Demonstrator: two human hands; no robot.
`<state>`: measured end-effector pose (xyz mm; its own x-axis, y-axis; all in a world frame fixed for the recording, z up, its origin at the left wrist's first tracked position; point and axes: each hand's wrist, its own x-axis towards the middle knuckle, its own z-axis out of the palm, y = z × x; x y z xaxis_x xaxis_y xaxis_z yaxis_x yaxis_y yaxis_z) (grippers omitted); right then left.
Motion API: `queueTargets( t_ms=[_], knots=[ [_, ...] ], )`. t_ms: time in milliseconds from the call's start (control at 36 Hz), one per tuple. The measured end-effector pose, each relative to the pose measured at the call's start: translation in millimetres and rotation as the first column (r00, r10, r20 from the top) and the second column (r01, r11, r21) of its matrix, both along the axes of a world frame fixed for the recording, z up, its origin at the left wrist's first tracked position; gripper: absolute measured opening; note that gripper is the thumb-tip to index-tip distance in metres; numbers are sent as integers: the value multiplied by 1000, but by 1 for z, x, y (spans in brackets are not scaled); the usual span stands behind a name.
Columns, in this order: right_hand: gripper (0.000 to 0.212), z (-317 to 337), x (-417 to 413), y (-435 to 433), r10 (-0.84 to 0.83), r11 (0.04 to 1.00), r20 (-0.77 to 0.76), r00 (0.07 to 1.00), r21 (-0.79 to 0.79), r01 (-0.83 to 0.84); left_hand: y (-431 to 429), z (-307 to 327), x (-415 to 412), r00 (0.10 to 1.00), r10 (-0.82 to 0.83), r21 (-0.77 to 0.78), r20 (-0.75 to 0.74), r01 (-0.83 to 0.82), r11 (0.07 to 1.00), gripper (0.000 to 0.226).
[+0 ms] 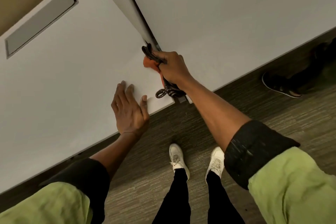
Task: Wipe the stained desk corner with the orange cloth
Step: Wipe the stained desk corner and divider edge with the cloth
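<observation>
My right hand (172,67) is closed around the orange cloth (150,62), which has dark edging and is bunched under the fingers. It presses the cloth onto the white desk (72,71) near the desk's right front corner (171,101), beside the gap to the neighbouring desk. A dark loop of the cloth's edging (161,93) trails toward the corner. My left hand (128,107) lies flat and open on the desk's front edge, a short way left of the cloth. No stain is visible from here.
A second white desk (227,14) adjoins on the right, split off by a grey divider strip (131,5). A grey cable flap (41,22) sits at the left desk's back. My white shoes (178,158) stand on dark wood-look floor. Another person's dark shoe (278,83) is at the right.
</observation>
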<state>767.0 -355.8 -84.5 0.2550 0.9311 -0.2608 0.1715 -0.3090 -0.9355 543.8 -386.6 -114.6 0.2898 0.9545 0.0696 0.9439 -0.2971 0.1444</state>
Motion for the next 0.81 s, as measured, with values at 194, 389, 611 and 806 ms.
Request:
queueTargets(
  t_ms=[194,389,611,806],
  knots=[
    [64,-11,-20,-79,-93,996,-75,993,-3,93,2,-5,-2,1000,-10,16,-2,10,1000,61],
    [69,-19,-35,-150,-201,979,-251,947,-74,189,2,-7,-4,1000,-10,29,9,10,1000,72],
    [49,-10,-11,-65,-99,995,-131,986,10,101,2,-8,-4,1000,-9,32,-8,9,999,70],
    [48,-3,-2,-15,-44,999,-46,998,21,45,2,-7,-4,1000,-16,30,-25,17,999,66]
  ],
)
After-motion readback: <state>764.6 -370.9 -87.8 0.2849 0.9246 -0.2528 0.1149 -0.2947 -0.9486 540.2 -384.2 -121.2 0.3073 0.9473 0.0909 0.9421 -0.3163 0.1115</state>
